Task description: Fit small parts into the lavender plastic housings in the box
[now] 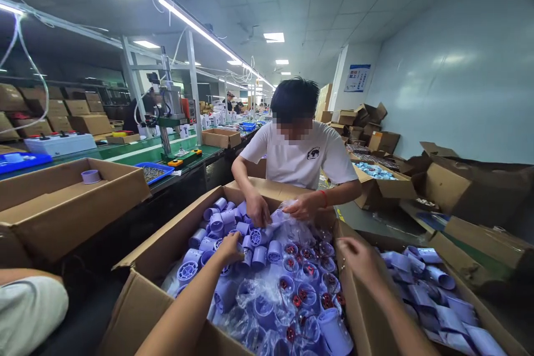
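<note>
My left hand (230,249) reaches over the left half of a large cardboard box, its fingers curled down among loose purple plastic cups (259,256). Whatever those fingers grip is hidden. My right hand (362,260), slightly blurred, hovers by the box's right wall (349,289) with fingers apart and nothing visible in them. Clear plastic bags (254,289) cover part of the contents. On the right side stand cups with red parts (306,293) inside. Across from me, a co-worker's two hands (298,207) handle a clear bag and a purple cup over the same box.
A second box of purple cylinders (448,308) stands at my right. To the left are an open carton (75,200) with one purple ring, a blue tray (154,172) of small parts and a bench press (169,117). Another person's sleeve (33,311) shows lower left.
</note>
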`<state>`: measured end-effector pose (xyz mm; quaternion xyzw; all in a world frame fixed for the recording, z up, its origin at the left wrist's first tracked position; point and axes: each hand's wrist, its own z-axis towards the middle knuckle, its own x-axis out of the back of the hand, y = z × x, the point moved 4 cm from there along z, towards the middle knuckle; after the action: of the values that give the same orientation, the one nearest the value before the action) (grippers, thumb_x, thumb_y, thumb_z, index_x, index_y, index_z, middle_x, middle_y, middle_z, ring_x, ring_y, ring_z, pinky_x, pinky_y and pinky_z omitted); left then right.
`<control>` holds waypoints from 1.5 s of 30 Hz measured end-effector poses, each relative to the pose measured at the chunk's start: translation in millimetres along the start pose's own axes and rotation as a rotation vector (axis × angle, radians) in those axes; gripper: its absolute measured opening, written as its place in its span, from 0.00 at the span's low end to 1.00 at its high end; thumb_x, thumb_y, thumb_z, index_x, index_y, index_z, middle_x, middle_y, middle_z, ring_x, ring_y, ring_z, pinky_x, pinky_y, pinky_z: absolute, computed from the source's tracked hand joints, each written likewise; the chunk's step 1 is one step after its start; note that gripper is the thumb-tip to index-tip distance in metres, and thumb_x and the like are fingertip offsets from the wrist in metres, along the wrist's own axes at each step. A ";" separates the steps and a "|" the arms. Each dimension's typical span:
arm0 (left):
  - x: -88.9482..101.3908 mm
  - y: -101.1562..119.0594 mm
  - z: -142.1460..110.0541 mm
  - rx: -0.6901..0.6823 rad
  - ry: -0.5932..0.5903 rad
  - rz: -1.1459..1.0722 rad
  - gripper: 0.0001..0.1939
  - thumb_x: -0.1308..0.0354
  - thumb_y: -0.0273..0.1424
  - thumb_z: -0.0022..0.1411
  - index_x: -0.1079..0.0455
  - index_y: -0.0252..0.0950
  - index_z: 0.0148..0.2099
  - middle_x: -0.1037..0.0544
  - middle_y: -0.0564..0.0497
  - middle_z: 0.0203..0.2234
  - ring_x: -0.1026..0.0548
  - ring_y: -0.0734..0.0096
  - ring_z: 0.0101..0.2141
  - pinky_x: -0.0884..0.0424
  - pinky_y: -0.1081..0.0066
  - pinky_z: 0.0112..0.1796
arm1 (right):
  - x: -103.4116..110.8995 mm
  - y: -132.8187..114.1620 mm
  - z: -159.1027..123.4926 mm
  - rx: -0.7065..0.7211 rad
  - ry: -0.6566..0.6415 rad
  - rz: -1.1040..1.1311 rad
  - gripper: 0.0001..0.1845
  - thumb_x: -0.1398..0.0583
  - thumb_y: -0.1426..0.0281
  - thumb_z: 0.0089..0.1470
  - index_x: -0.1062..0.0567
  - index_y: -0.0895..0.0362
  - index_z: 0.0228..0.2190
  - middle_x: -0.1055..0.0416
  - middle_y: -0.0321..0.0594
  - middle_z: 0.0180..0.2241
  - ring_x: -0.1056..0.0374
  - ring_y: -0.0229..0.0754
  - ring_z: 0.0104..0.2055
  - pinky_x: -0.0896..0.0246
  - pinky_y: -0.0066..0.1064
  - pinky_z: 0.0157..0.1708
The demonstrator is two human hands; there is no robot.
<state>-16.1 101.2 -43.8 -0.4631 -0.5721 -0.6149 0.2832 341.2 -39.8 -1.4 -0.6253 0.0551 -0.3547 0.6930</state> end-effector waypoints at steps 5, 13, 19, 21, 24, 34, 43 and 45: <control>14.0 6.9 -12.9 -0.053 0.086 -0.051 0.20 0.34 0.27 0.38 0.34 0.38 0.38 0.31 0.49 0.40 0.31 0.56 0.44 0.35 0.66 0.43 | -131.5 -48.2 -60.5 0.418 -0.776 -0.590 0.13 0.43 0.78 0.43 0.20 0.53 0.25 0.23 0.41 0.31 0.28 0.45 0.35 0.38 0.32 0.36; 27.5 26.3 -25.5 -0.211 0.142 -0.154 0.17 0.35 0.28 0.43 0.32 0.38 0.37 0.32 0.52 0.38 0.31 0.65 0.41 0.34 0.69 0.43 | -160.7 -49.0 -72.1 0.482 -0.808 -0.735 0.19 0.43 0.85 0.38 0.20 0.53 0.26 0.24 0.42 0.32 0.29 0.49 0.39 0.40 0.33 0.36; 25.2 24.8 -34.3 -0.167 0.090 -0.145 0.18 0.34 0.21 0.29 0.30 0.38 0.29 0.30 0.52 0.33 0.31 0.58 0.40 0.33 0.67 0.39 | -154.1 -45.1 -69.4 0.471 -0.812 -0.673 0.15 0.44 0.82 0.42 0.21 0.53 0.22 0.25 0.39 0.31 0.31 0.44 0.39 0.42 0.30 0.37; 28.4 22.2 -37.1 -0.100 0.117 -0.148 0.18 0.37 0.20 0.30 0.30 0.38 0.29 0.30 0.51 0.32 0.32 0.55 0.40 0.33 0.65 0.38 | -150.1 -44.9 -63.6 0.450 -0.788 -0.620 0.14 0.44 0.82 0.42 0.21 0.55 0.23 0.25 0.40 0.32 0.31 0.45 0.40 0.42 0.30 0.39; 39.4 18.5 -39.4 0.005 0.209 -0.177 0.16 0.41 0.19 0.33 0.31 0.38 0.29 0.29 0.49 0.32 0.33 0.51 0.43 0.34 0.63 0.38 | -142.1 -47.7 -52.9 0.401 -0.739 -0.516 0.14 0.44 0.82 0.40 0.22 0.56 0.25 0.24 0.39 0.31 0.31 0.43 0.39 0.41 0.30 0.39; 73.0 35.2 -56.0 -0.227 0.366 -0.619 0.11 0.42 0.28 0.46 0.31 0.38 0.37 0.26 0.51 0.35 0.27 0.62 0.39 0.29 0.66 0.40 | -128.0 -63.1 -32.4 0.228 -0.614 -0.079 0.09 0.43 0.64 0.48 0.30 0.57 0.25 0.26 0.36 0.24 0.31 0.39 0.26 0.39 0.28 0.27; 28.9 84.9 -97.4 -0.596 -0.304 -0.737 0.35 0.28 0.35 0.35 0.27 0.48 0.50 0.35 0.46 0.59 0.39 0.47 0.59 0.43 0.50 0.57 | -138.1 -85.0 -69.8 0.262 -0.726 0.111 0.06 0.42 0.71 0.42 0.28 0.57 0.28 0.29 0.34 0.26 0.33 0.39 0.29 0.39 0.29 0.30; 32.9 83.2 -98.2 -0.572 -0.269 -0.822 0.33 0.28 0.32 0.35 0.26 0.49 0.49 0.31 0.47 0.56 0.35 0.47 0.57 0.40 0.51 0.56 | -140.9 -83.3 -75.5 0.191 -0.776 0.194 0.09 0.42 0.70 0.44 0.29 0.57 0.32 0.30 0.32 0.25 0.35 0.37 0.27 0.40 0.28 0.28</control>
<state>19.4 -3.1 30.5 -0.3340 -0.5470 -0.7421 -0.1959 162.1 -20.5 6.3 -0.6374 -0.1847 -0.0292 0.7475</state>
